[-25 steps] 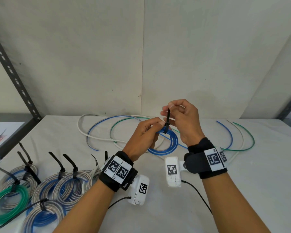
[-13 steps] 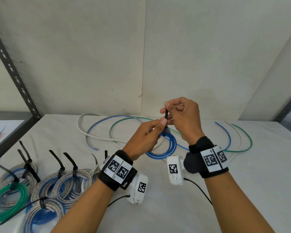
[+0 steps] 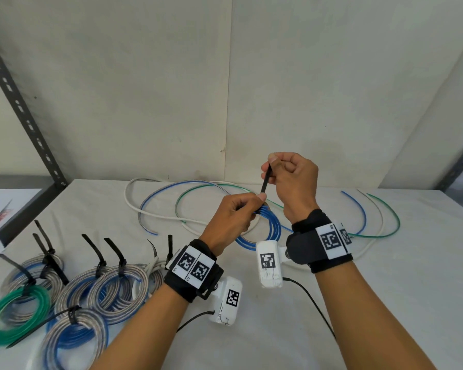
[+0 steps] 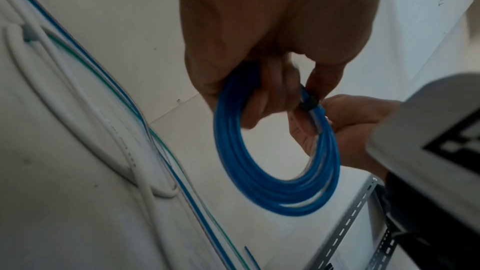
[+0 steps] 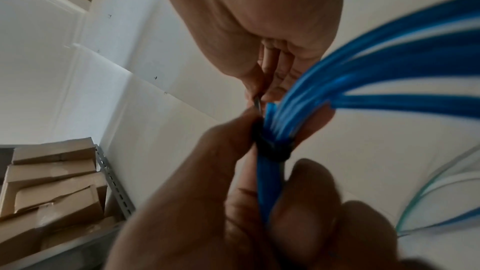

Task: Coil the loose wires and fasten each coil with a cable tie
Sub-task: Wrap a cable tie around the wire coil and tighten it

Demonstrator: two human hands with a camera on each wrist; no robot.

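Note:
My left hand [image 3: 241, 209] grips a coil of blue wire [image 3: 271, 231] at its top, holding it above the table; the coil [image 4: 272, 171] hangs as a ring below the fingers. A black cable tie [image 3: 265, 181] is wrapped tight round the bundle [image 5: 272, 149]. My right hand [image 3: 286, 172] pinches the tie's free tail and holds it up and away from the left hand. Loose white, blue and green wires [image 3: 187, 198] lie on the table behind the hands.
Several tied coils [image 3: 118, 287], silver-blue ones and a green one [image 3: 16, 313], lie at the front left with black tie tails sticking up. More loose wires [image 3: 380, 222] curve at the right. A perforated metal upright [image 3: 24, 110] stands at the left, by the white table [image 3: 385, 289].
My right hand has risen, drawing the tie's tail further out through its head, so the loop has closed on the blue coil. The left hand stayed holding the coil.

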